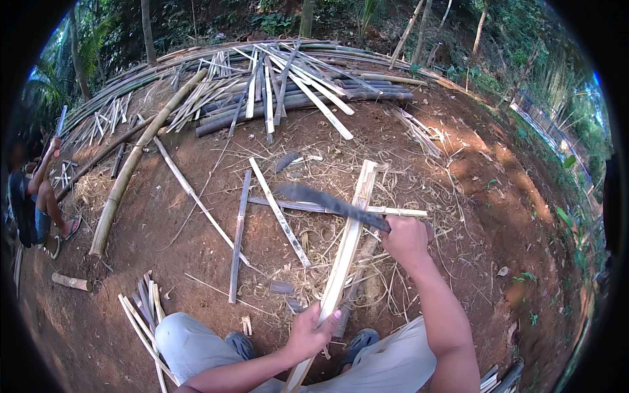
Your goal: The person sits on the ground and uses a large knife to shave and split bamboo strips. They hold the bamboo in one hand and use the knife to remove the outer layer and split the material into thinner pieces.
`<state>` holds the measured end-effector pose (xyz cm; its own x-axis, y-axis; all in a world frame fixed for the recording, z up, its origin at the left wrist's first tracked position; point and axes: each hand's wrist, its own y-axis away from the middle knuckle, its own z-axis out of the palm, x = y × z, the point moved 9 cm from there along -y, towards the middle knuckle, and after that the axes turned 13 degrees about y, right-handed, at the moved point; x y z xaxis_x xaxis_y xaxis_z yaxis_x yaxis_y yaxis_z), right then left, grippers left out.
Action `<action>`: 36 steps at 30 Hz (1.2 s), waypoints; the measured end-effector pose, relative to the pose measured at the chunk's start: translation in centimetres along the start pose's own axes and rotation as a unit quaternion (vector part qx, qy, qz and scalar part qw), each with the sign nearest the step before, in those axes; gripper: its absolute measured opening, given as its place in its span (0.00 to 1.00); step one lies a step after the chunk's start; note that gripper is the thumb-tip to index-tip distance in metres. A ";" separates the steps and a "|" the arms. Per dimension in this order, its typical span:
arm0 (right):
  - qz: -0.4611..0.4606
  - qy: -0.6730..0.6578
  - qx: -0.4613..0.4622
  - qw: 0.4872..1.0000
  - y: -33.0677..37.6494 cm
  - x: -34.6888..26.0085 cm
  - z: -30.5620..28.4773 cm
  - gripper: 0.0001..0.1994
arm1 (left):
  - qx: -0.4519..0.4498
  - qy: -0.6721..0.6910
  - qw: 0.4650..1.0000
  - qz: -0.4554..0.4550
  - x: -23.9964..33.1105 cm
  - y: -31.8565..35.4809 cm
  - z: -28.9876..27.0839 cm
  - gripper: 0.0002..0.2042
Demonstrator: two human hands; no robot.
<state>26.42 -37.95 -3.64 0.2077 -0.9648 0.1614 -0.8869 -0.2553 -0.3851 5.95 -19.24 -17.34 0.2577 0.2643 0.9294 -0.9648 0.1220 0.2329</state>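
Left hand: we see the left hand [311, 335] closed around the lower part of the split bamboo strip [347, 239], just above our knees.
Right hand: the right hand [406, 241] is wrapped tight on the handle of the long dark blade [327, 202]; the blade lies across the strip and points to the left, above the middle of it.
Strip, position: it runs from our lap up and away over the dirt ground [196, 216], a little tilted to the right, and its far end is near the dry shavings [334, 170].
Strip, how it handles: we judge it light and stiff along its length, but it may split further along the grain. The cut edges look sharp, with splinters possible.
Where to hold: we think the lower third is the good place, with fingers on the smooth outer face and well apart from the blade.
Blade: it seems heavy at the front, so a firm grip at the handle is needed.
Around: thin slats [239, 236] lie on the ground at our left, a thick pole [131, 170] further left, and a pile of bamboo [282, 85] is at the back.
Other person: somebody sits at the far left edge [39, 196], and we cannot tell what the hands hold.
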 end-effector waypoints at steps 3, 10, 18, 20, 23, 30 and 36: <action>0.001 -0.018 0.077 0.997 -0.5 1.4 -0.3 0.04 | -0.003 0.006 1.000 0.010 1.5 1.0 -0.1 0.14; 0.285 -0.062 -0.052 0.955 0.8 12.3 3.0 0.10 | -0.084 0.086 0.992 -0.027 3.0 0.7 1.1 0.13; -0.043 -0.094 0.058 0.993 2.2 -0.4 -1.6 0.08 | -0.177 0.298 0.919 -0.189 1.9 -0.4 1.2 0.12; -0.159 -0.072 0.062 0.983 4.5 -5.4 -1.8 0.08 | -0.130 0.274 0.925 -0.228 0.9 -0.3 0.7 0.12; -0.246 -0.068 0.053 0.965 7.7 -11.0 -2.0 0.05 | -0.078 0.242 0.940 -0.227 0.4 -0.5 0.1 0.14; -0.023 -0.091 -0.043 0.995 1.3 -5.6 -1.6 0.05 | 0.013 0.020 0.993 -0.117 -0.1 0.4 -0.9 0.17; -0.136 -0.086 -0.135 0.978 1.9 -7.2 0.8 0.04 | 0.027 -0.037 0.996 -0.078 0.5 -0.2 -0.9 0.16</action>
<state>23.60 -31.55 -6.24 0.4970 -0.8657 0.0594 -0.8609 -0.5005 -0.0913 6.35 -18.27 -17.18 0.4012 0.1746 0.8992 -0.9156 0.1036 0.3884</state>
